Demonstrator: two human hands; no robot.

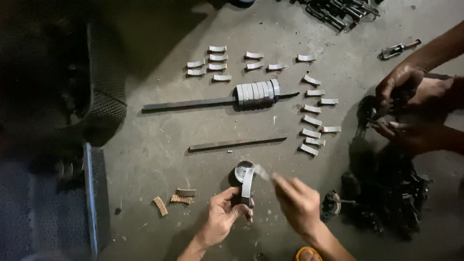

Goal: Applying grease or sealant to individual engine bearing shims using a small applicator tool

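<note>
While the left hand (223, 215) has its fingers curled tight round a curved grey metal shoe (247, 183), holding it upright on edge, the right hand (297, 202) pinches a small pale scrap (262, 172) between thumb and fingertips, blurred, just right of the shoe's top end. Can't tell what the scrap is, too smeared. Shoe sits low centre of view, over the concrete floor (159, 159), directly in front of a small round tin (241, 170) that it partly hides

Outward from the hands:
- three brown ribbed curved pieces (176, 198) on the floor just left of the left hand, lying apart from each other
- a flat dark metal bar (238, 143) lying above the tin
- a longer bar (193, 103) further up, with a tight row of grey shoes (257, 92) stacked on edge across it
- loose grey shoes laid out in groups: one cluster (208, 63) upper left of the stack, a curved column (314, 121) on the right of it

Right edge: another person's two hands (411, 104) close together on a dark part (367, 113), grip not readable. Below them a heap of black metal parts (386, 198), near the right hand. A small clevis-type fitting (398, 49) lies top right, more dark hardware (338, 9) at the top edge. Dark mesh-covered object (104, 87) and a step (92, 193) on the left, mostly in shadow
</note>
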